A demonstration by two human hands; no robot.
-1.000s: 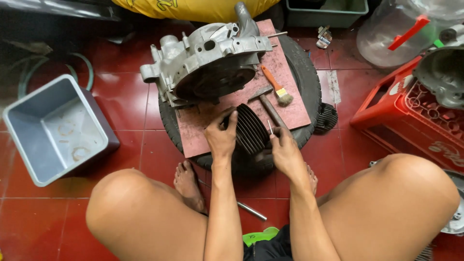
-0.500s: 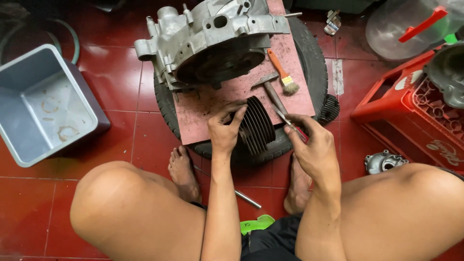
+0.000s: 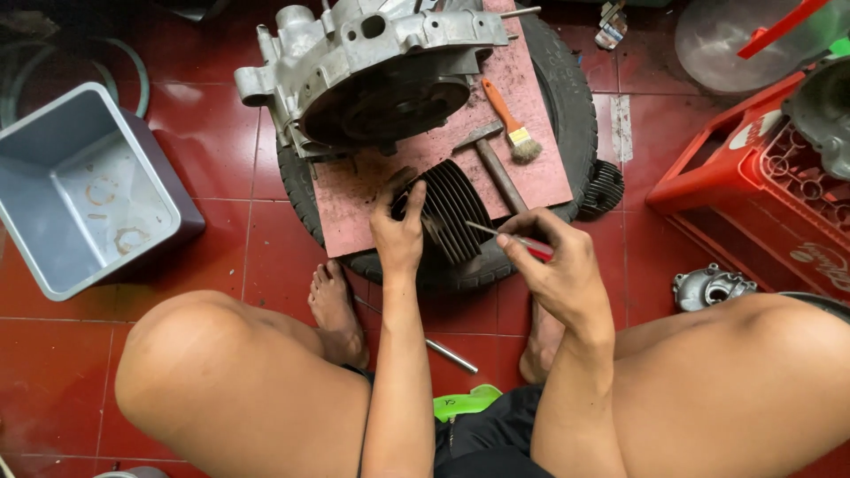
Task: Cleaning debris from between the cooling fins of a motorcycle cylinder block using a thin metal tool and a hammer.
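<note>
Gripping the finned cylinder with our left hand: fingers curled over its 9 o'clock end, forearm running straight up from 6 o'clock. Our right hand is closed on a red-handled screwdriver, wrist bent, the thin shaft pointing toward 9 o'clock with its tip just at the fins. The cylinder lies on its side at the 6 o'clock edge of the pink board, which sits on a tyre on the red floor tiles. A hammer lies just beside the cylinder at 1 o'clock, a brush beyond it. The engine case fills the board's 12 o'clock half. Tight room: grey tub at 9 o'clock, red crate at 3 o'clock, both well apart from our hands. Knees flank both sides at 6 o'clock.
</note>
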